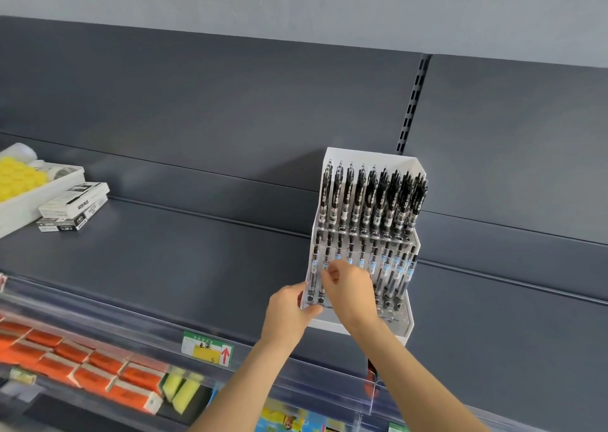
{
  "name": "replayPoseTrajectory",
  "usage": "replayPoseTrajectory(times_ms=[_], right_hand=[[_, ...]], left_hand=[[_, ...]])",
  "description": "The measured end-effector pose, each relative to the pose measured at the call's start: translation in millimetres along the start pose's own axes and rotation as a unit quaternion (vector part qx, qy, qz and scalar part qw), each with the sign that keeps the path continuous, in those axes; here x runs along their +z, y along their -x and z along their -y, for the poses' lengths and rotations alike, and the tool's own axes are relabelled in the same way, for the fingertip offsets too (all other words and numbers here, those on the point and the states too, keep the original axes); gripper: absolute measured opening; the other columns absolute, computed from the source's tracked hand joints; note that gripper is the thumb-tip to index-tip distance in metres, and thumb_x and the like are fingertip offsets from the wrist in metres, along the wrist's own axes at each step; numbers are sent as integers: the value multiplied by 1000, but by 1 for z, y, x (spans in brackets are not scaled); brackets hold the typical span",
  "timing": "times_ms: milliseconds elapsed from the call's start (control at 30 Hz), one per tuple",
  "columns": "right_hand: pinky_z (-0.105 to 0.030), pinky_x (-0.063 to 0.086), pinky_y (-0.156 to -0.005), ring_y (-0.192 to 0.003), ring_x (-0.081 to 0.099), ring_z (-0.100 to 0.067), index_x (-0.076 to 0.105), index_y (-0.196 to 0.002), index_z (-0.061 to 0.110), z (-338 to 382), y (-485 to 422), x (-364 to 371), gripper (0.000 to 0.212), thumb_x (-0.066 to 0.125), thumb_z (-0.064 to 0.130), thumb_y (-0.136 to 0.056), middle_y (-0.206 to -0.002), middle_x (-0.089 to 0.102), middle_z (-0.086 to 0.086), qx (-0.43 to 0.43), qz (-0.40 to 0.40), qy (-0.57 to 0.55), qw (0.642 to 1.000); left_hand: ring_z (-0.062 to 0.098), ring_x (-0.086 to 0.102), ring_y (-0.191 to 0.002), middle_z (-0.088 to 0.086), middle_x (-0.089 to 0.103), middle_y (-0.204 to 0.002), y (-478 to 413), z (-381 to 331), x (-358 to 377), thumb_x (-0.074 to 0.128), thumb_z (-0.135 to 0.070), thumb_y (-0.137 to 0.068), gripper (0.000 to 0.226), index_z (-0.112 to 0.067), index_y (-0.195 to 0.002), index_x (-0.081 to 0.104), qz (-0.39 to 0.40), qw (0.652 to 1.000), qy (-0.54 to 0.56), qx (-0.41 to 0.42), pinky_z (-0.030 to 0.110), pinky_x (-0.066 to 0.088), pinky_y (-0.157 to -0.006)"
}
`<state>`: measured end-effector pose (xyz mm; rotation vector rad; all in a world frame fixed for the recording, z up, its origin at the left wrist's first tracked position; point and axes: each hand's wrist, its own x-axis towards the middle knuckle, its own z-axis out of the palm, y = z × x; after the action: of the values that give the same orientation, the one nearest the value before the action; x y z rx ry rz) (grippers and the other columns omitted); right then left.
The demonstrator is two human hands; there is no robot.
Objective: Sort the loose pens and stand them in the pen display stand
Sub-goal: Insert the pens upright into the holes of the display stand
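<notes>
**Both hands at the pen stand**

The grey shelf (197,250) carries the white pen stand (409,326) towards its right, with flat boxes (74,201) well apart at the far left. My left hand (289,313) grips the stand's lower left corner, fingers curled round its edge. My right hand (352,293) covers the front row, fingers pinching a pen (326,254) there. Black pens (371,198) stand upright along the back row.
</notes>
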<state>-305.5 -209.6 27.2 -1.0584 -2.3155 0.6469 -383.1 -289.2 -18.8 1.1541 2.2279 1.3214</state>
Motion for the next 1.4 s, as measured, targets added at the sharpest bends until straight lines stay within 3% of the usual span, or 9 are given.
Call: replayPoseTrajectory(times_ms=[167,267,400,500,600,667,933,1400], right_hand=[[-39,55,-77,-83,66,-30,64,-95,0,-1,10,-6,22,52,17,-91,-88,70,-15,29,17,-40,999],[-36,53,-83,-90,64,-29,63,-102,-2,-12,32,-15,25,55,19,-90,-96,70,-15,54,30,-78,995],[-22,50,-81,-84,60,-11,64,-113,9,-49,63,-42,25,55,20,-92,-98,69,-1,76,-9,-91,993],[-29,51,-85,-94,63,-19,64,-112,8,-90,79,-70,25,53,19,-93,-102,69,-4,101,-45,-51,993],[-28,39,-101,-125,47,-19,50,-132,12,-138,96,-104,39,48,26,-95,-133,55,-1,130,-40,47,990],[-26,32,-106,-134,36,-17,37,-141,16,-171,112,-131,47,44,31,-97,-143,44,2,137,-27,109,984],[-35,27,-113,-140,21,-21,23,-147,19,-290,187,-252,55,40,38,-97,-152,26,1,233,10,190,954],[-32,31,-111,-136,32,-17,32,-143,18,-431,281,-409,52,42,38,-97,-148,34,2,319,-54,162,932]], left_hand=[[16,60,-89,-3,66,-99,2,-2,-1,67,-21,-84,34,-24,-118,63,11,1000,-26,-9,23,49,-74],[17,47,-122,0,52,-130,14,-7,-3,62,-31,-88,54,-18,-137,44,-9,994,-105,-19,27,42,-96],[10,36,-127,-6,45,-135,38,-31,3,50,-32,-94,45,-19,-136,43,-35,988,-142,51,19,35,-99],[8,35,-128,-8,46,-135,45,-55,25,45,-35,-96,43,-20,-136,43,12,978,-179,104,18,27,-104],[10,35,-128,-8,45,-136,48,-83,65,42,-39,-96,45,-21,-138,40,70,960,-227,145,21,26,-106],[12,35,-128,-7,44,-137,54,-104,98,42,-40,-96,46,-22,-139,38,108,948,-250,163,23,26,-106],[21,33,-133,-1,39,-143,99,-193,236,41,-42,-96,52,-21,-143,33,212,903,-319,197,31,30,-107],[21,33,-133,-1,40,-142,169,-333,431,42,-42,-95,50,-21,-141,36,309,867,-289,263,31,30,-106]])
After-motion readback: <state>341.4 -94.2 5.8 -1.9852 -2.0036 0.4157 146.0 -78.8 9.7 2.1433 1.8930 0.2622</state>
